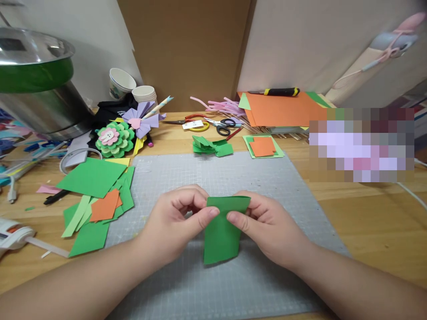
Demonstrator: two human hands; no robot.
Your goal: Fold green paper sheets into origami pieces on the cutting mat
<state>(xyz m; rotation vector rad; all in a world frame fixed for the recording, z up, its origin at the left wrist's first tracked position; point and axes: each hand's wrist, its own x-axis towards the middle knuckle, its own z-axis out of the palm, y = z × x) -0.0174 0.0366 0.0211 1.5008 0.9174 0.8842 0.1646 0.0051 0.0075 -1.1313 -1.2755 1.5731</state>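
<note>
Between my two hands is a folded piece of green paper (222,240), held upright over the grey cutting mat (173,284). My left hand (182,218) pinches its upper left edge, thumb in front and fingers behind. On the upper right side, my right hand (263,222) grips it the same way, its fingertips partly hidden behind the paper. The paper's top edges show a fold with a narrow gap. Beyond it, folded green paper pieces (211,146) lie at the mat's far edge.
Green paper scraps (95,178) and a glue gun (15,235) lie at left. Scissors (223,126), small orange squares (262,146) and a yellow-black cutter (282,92) on orange sheets (283,111) sit at the back. Paper flowers (115,138) stand near a metal pot (43,106).
</note>
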